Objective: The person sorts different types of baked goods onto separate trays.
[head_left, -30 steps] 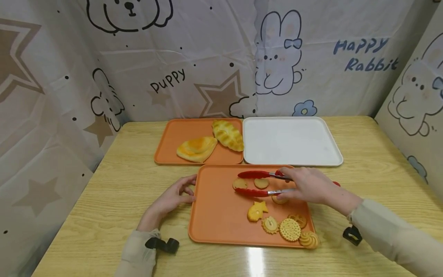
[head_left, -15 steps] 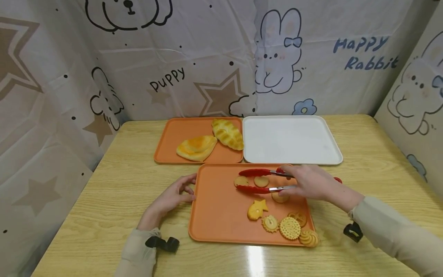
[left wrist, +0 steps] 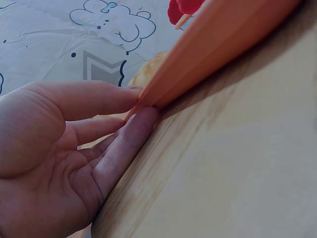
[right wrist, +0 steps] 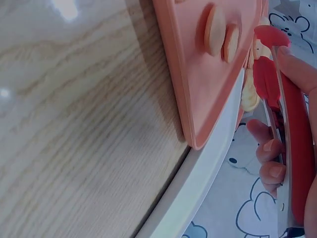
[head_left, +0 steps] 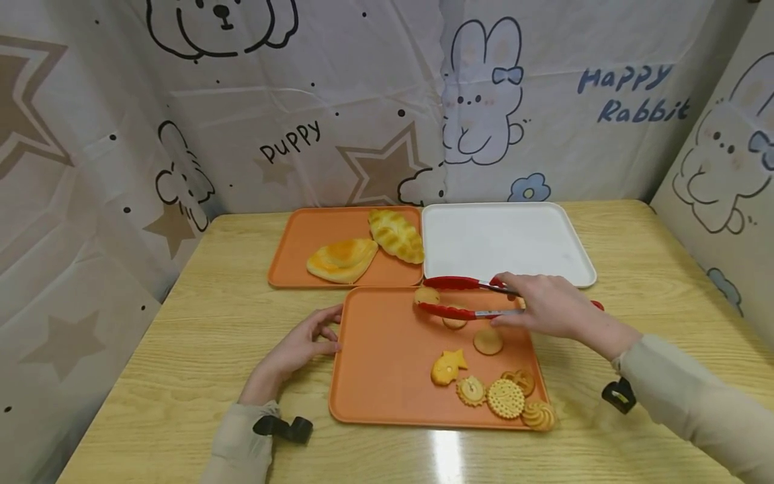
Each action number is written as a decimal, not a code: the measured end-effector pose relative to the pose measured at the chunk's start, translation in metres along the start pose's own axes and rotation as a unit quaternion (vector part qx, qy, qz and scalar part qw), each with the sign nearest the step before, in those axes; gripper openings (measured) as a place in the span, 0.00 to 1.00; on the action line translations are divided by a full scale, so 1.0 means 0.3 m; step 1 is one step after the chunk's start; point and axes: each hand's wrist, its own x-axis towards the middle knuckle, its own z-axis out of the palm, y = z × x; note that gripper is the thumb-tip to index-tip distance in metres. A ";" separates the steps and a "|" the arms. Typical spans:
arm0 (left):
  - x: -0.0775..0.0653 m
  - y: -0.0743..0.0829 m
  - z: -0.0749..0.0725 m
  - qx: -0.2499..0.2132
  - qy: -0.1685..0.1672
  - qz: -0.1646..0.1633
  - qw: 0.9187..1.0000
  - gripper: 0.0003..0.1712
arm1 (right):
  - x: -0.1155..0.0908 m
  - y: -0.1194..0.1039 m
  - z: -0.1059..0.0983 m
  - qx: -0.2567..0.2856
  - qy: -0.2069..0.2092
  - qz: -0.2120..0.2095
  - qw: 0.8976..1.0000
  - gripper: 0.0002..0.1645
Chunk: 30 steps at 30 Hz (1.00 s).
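My right hand [head_left: 547, 306] grips red-tipped metal tongs [head_left: 453, 312] over the far side of the near orange tray [head_left: 381, 356]. A round tan cookie [head_left: 426, 296] sits between the tong tips. In the right wrist view my fingers wrap the red handle of the tongs [right wrist: 297, 158]. Below them on the tray lie two more round cookies, one [head_left: 488, 341] bare to view, the other [head_left: 455, 324] partly behind the lower tong arm. My left hand [head_left: 302, 343] rests with its fingertips against the tray's left edge; the left wrist view shows my fingers [left wrist: 136, 124] touching the rim.
Nearer on the tray are a fish-shaped cookie [head_left: 447, 368], a round dotted biscuit [head_left: 506, 398], a swirl cookie [head_left: 537, 415] and others. Behind stand another orange tray [head_left: 290, 252] with a braided bread [head_left: 396, 235] and a folded pastry [head_left: 342, 260], and a white tray [head_left: 508, 245].
The right hand has moved the tongs toward the far side, and the cookie between the tips has gone with them, off its former spot. The left hand stays put.
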 end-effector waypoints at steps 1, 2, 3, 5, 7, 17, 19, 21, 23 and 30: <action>-0.001 0.000 0.000 0.000 0.000 0.000 1.000 0.39 | 0.002 0.003 -0.002 -0.001 0.002 0.002 1.000 0.36; -0.001 0.000 0.000 0.000 0.001 0.000 1.000 0.39 | 0.003 0.008 -0.003 -0.002 0.004 0.003 1.000 0.36; -0.001 0.000 -0.001 -0.001 0.002 0.001 1.000 0.39 | 0.005 0.011 -0.004 -0.003 0.005 0.005 1.000 0.36; -0.002 0.000 -0.001 -0.002 0.002 0.002 1.000 0.39 | 0.008 0.019 -0.006 -0.003 0.007 0.011 1.000 0.37; -0.003 0.000 -0.001 -0.001 0.003 0.002 1.000 0.39 | 0.011 0.026 -0.006 -0.002 0.007 0.018 1.000 0.37; -0.004 0.001 -0.001 -0.002 0.000 0.001 1.000 0.39 | 0.043 0.069 -0.015 0.000 -0.014 0.059 0.998 0.37; -0.003 0.002 0.000 0.001 0.002 0.001 1.000 0.39 | 0.055 0.080 -0.020 -0.007 -0.016 0.062 0.998 0.37; 0.001 0.002 0.000 0.001 0.004 0.000 1.000 0.39 | 0.067 0.090 -0.025 -0.009 -0.019 0.066 0.998 0.37; 0.004 0.001 0.000 0.002 0.006 -0.001 1.000 0.38 | 0.079 0.098 -0.030 -0.009 -0.022 0.072 0.997 0.37; -0.002 -0.004 -0.002 -0.010 0.003 -0.002 1.000 0.39 | 0.117 0.122 -0.024 -0.006 -0.038 0.090 0.995 0.39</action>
